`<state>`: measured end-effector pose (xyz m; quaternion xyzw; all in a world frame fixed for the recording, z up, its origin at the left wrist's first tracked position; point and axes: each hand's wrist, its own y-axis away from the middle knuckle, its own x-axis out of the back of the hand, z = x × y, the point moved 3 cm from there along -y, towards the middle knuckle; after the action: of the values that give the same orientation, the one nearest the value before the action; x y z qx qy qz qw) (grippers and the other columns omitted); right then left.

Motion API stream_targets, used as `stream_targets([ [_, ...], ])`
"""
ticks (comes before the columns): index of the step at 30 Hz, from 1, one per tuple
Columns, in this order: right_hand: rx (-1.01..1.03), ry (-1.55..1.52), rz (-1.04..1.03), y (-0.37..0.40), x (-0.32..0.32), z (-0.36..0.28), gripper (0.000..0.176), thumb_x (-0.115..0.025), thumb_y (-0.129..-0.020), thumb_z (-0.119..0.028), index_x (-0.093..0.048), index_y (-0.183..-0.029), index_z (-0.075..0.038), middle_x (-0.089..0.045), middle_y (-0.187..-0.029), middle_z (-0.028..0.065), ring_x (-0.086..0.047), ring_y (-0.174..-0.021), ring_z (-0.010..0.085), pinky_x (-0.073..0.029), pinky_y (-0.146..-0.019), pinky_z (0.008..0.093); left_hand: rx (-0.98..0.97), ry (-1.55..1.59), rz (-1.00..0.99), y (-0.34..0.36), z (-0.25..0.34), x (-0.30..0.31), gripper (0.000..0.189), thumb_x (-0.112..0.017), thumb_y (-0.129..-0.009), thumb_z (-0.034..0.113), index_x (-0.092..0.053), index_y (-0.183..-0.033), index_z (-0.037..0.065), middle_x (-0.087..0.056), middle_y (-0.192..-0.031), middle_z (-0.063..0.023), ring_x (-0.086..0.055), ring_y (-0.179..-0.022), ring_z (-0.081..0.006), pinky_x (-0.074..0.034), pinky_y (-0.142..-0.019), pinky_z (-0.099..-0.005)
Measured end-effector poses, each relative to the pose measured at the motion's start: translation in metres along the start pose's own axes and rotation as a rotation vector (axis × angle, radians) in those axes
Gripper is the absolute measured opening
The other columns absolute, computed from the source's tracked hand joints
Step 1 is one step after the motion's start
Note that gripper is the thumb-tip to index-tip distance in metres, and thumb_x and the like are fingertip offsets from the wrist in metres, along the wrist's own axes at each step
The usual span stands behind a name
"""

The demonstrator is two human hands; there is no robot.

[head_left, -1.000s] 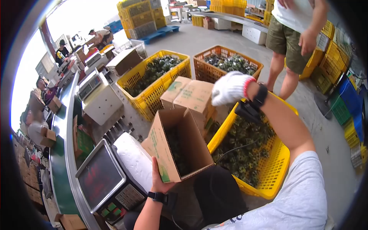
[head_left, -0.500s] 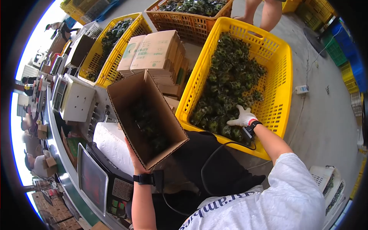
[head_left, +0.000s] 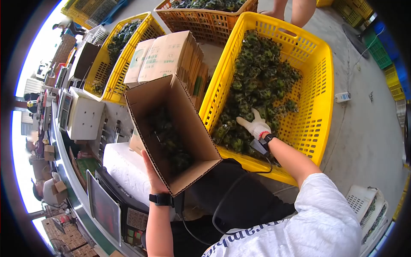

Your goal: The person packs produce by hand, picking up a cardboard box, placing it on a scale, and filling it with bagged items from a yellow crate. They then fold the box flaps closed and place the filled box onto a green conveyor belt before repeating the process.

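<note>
My left hand is bare and grips an open cardboard box by its lower left side. The box is tilted, its mouth facing me, and dark green clumps lie inside in shadow. My right hand, in a white glove, reaches into a big yellow crate. Its thumb and a finger are spread apart over a heap of dark green, leafy-looking pieces, whose exact kind I cannot make out. The other fingertips are partly hidden against the heap.
Behind the box stands a stack of folded cartons. A second yellow crate and an orange crate hold similar pieces. A scale and a white foam block are at left. Another person's legs show beyond the crate.
My right hand has moved left over the heap, its fingers still spread. The box in my left hand has shifted slightly right in view, and the camera view has shifted a little.
</note>
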<state>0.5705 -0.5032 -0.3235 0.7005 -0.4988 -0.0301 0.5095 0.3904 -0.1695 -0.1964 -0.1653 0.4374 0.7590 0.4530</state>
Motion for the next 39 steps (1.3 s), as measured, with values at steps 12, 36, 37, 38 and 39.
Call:
stream_targets([
  [12, 0.290, -0.624, -0.428, -0.053, -0.012, 0.054, 0.065, -0.074, -0.091, -0.035, -0.050, -0.145, -0.008, -0.057, -0.138, 0.0107, -0.054, -0.126, 0.0218, -0.040, -0.108, 0.0339, -0.138, -0.002, 0.062, 0.003, 0.002, -0.013, 0.059, -0.056, -0.098, 0.062, -0.069, -0.121, 0.010, -0.076, -0.102, -0.0029, -0.074, -0.081, -0.0169, -0.061, -0.071, -0.0291],
  [36, 0.930, -0.568, -0.496, 0.213, 0.104, -0.169, 0.054, -0.054, -0.105, -0.043, -0.053, -0.144, -0.005, -0.069, -0.123, 0.0103, -0.066, -0.107, 0.0142, -0.056, -0.090, 0.0319, 0.070, 0.177, -0.126, -0.025, -0.024, 0.003, 0.057, -0.050, -0.100, 0.063, -0.068, -0.123, 0.015, -0.076, -0.107, -0.0021, -0.074, -0.087, -0.0162, -0.062, -0.074, -0.0312],
  [37, 0.890, -0.477, -0.360, 0.178, 0.102, -0.152, 0.056, -0.055, -0.103, -0.047, -0.055, -0.143, -0.007, -0.070, -0.120, 0.0099, -0.066, -0.107, 0.0140, -0.056, -0.089, 0.0314, 0.109, 0.207, -0.155, -0.028, -0.028, 0.012, 0.056, -0.050, -0.100, 0.063, -0.069, -0.122, 0.015, -0.076, -0.107, -0.0013, -0.074, -0.086, -0.0157, -0.062, -0.073, -0.0300],
  [38, 0.763, -0.255, -0.298, 0.139, 0.095, -0.133, 0.063, -0.057, -0.100, -0.053, -0.053, -0.145, -0.009, -0.069, -0.123, 0.0128, -0.066, -0.111, 0.0191, -0.055, -0.093, 0.0352, 0.091, 0.187, -0.191, -0.028, -0.028, 0.016, 0.058, -0.050, -0.099, 0.064, -0.069, -0.123, 0.015, -0.075, -0.111, -0.0026, -0.073, -0.093, -0.0152, -0.062, -0.079, -0.0336],
  [39, 0.632, -0.037, -0.234, 0.102, 0.086, -0.113, 0.069, -0.059, -0.096, -0.059, -0.051, -0.147, -0.012, -0.068, -0.126, 0.0157, -0.066, -0.116, 0.0242, -0.053, -0.098, 0.0390, 0.089, 0.183, -0.185, -0.023, -0.027, 0.013, 0.058, -0.050, -0.099, 0.064, -0.069, -0.123, 0.015, -0.075, -0.111, -0.0026, -0.073, -0.093, -0.0152, -0.062, -0.079, -0.0336],
])
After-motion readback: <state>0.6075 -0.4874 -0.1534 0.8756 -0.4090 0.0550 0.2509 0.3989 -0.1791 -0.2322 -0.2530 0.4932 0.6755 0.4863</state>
